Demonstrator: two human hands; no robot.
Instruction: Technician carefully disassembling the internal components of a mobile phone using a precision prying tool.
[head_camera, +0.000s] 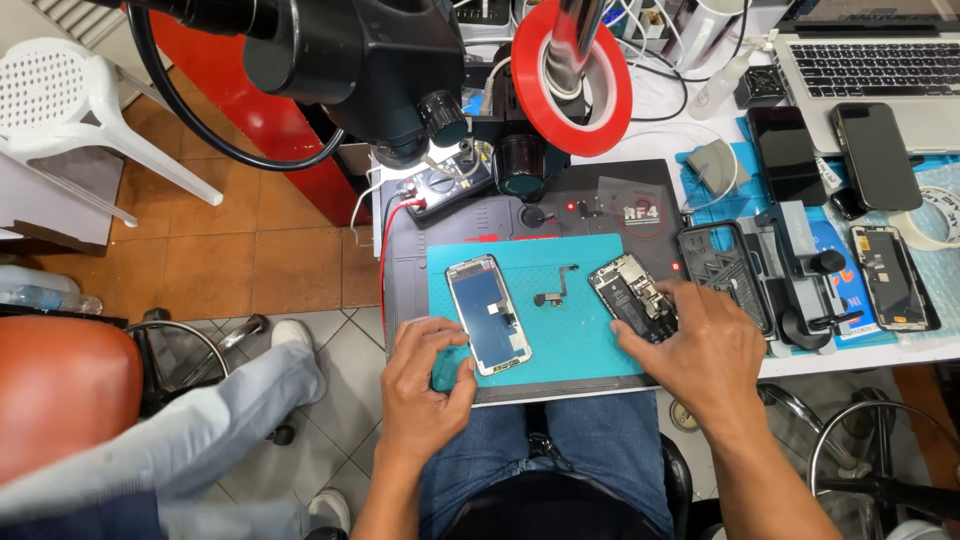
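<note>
Detached phone screen (488, 314) lies face up on the teal work mat (570, 330), left half. Left hand (425, 385) at its near edge, fingers curled, fingertips touching the screen's near-left corner. Opened phone body (632, 296) sits on the mat's right side; right hand (700, 350) rests on it, fingers spread loosely over its near end. Small flex cable (556, 288) lies between the two parts. Far side: microscope head (380, 70) and red tape roll (570, 80) overhang the bench. Right: black phone case (722, 272), more phones (875, 155), laptop (870, 60).
</note>
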